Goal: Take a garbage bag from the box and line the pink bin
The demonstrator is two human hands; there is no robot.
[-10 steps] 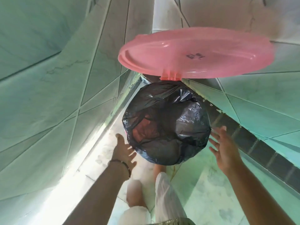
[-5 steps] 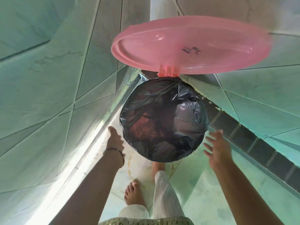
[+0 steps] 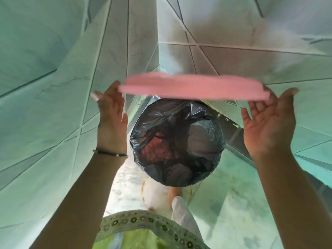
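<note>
With the black garbage bag (image 3: pixel 177 146) already stretched over the rim of the pink bin (image 3: pixel 177 105), which stands on the tiled floor (image 3: pixel 242 186) in the wall corner just ahead of the person's feet, lining looks done and the step in hand is closing up. Past the bag, left hand (image 3: pixel 110 112) and right hand (image 3: pixel 267 119) flank the blurred pink lid (image 3: pixel 194 87), fingers straight and released, touching its edges at most, not curled round it. Next move likely calls for easing the lid down evenly without snagging the bag.
</note>
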